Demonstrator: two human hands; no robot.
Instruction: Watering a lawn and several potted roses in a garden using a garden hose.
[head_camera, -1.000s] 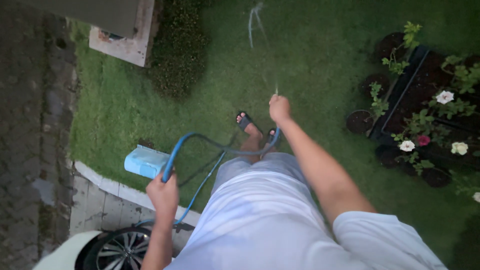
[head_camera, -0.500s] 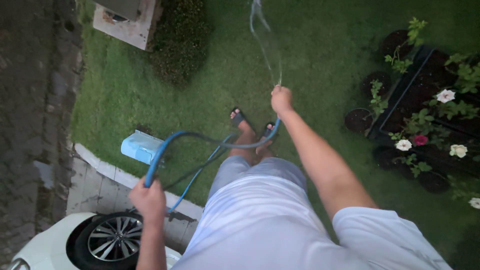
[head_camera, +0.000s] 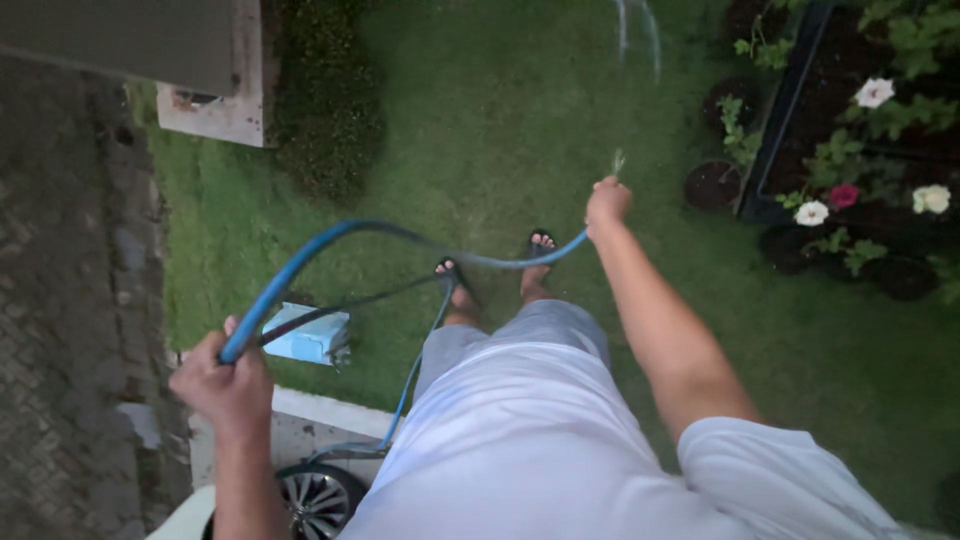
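A blue garden hose (head_camera: 330, 238) arcs across in front of me above the grass. My left hand (head_camera: 222, 383) is closed around it at the lower left. My right hand (head_camera: 606, 204) grips the hose's end, stretched out over the lawn, and a thin stream of water (head_camera: 640, 25) shoots from it toward the top of the view. Below me are my grey shorts and my two feet in dark sandals (head_camera: 540, 245) on the grass.
A black planter with white and red flowers (head_camera: 845, 195) and dark round pots (head_camera: 710, 185) stand at the right. A trimmed bush (head_camera: 325, 110) and a concrete slab (head_camera: 215, 110) lie upper left. A light blue box (head_camera: 310, 335), paving, and a car wheel (head_camera: 315, 495) are lower left.
My left hand has pulled the hose up and out to the left, widening its loop. My right hand shifted right toward the flower pots, and the view swung right and down.
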